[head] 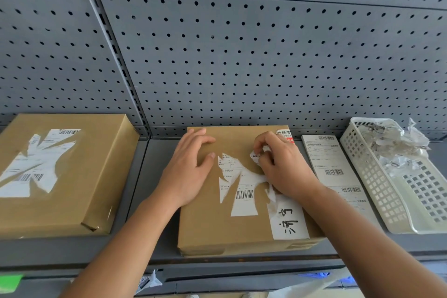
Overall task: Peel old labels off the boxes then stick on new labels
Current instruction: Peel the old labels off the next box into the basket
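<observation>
Lower middle, a cardboard box lies on the shelf, its old label torn. At right, a white basket holds crumpled scraps. The left hand rests open on the box; the right hand pinches a peeled label strip. A white slip on the box bears handwritten characters.

Printed "标签" on red-and-white sticker just beyond right hand. Handwritten on white slip by right wrist: two black characters, first like "河". Barcode on torn label left of it; small print unreadable.
</observation>
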